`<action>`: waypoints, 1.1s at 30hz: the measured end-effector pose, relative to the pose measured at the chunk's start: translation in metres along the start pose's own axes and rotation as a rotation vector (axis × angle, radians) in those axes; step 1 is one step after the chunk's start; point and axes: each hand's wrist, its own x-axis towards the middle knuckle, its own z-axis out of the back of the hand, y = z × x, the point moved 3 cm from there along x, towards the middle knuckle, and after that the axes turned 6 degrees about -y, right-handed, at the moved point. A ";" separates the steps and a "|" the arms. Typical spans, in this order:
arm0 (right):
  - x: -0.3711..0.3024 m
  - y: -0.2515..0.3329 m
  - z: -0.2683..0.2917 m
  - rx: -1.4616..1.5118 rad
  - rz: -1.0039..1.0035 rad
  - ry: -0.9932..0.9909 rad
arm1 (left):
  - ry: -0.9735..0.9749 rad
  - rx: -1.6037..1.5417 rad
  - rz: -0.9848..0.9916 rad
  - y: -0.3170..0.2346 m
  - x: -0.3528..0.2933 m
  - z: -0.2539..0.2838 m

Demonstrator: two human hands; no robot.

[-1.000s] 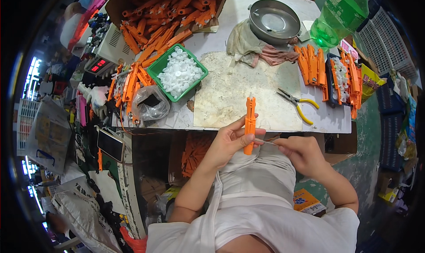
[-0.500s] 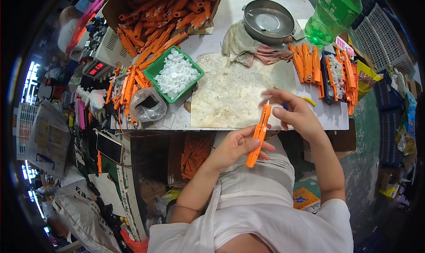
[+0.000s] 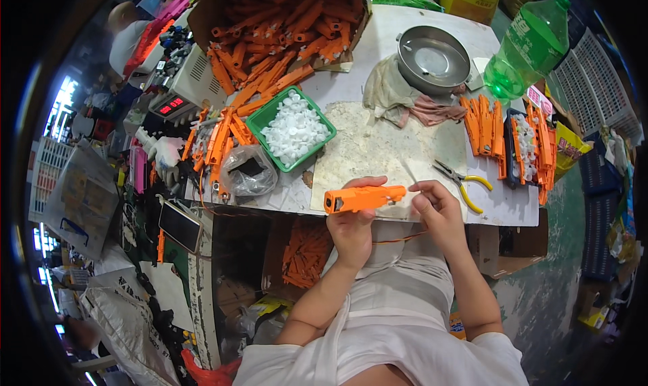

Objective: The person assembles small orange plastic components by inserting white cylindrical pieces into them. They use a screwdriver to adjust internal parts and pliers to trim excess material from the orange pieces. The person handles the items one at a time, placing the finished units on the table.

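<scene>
My left hand (image 3: 354, 234) is closed round an orange plastic casing (image 3: 368, 200), held crosswise just above the table's near edge. A square opening shows at the casing's left end. Close to its right end, my right hand (image 3: 439, 214) pinches a thin pale rod (image 3: 409, 173) that points up and away; it is blurred, and its kind cannot be made out. Pliers (image 3: 459, 177) with yellow handles lie on the table beyond my right hand. Under both hands and past them spreads a stained, cream-coloured sheet (image 3: 351, 140).
A green basket (image 3: 255, 121) of small white plastic parts stands left, beside a clear plastic bag (image 3: 250, 177). Behind it, a cardboard box (image 3: 362, 32) overflows with orange casings. Toward the right are a metal bowl (image 3: 433, 61), a rag (image 3: 388, 89), stacked casings (image 3: 482, 126) and a green bottle (image 3: 530, 48).
The orange casing has turned from nearly upright to crosswise and moved up to the table edge. My right hand has come lower, the thin rod now showing in it. The pliers, mostly hidden before, are uncovered.
</scene>
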 end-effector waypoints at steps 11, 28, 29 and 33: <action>-0.028 0.075 0.014 -0.706 0.842 -0.176 | 0.211 0.363 -0.058 -0.007 0.021 0.012; -0.039 0.066 0.032 -0.885 0.972 -0.160 | 0.447 0.486 -0.028 -0.009 0.023 0.011; -0.039 0.063 0.033 -0.861 0.948 -0.163 | 0.462 0.504 -0.046 -0.009 0.024 0.010; -0.034 0.042 0.040 -0.343 0.506 -0.149 | 0.504 0.578 -0.121 -0.010 0.025 0.003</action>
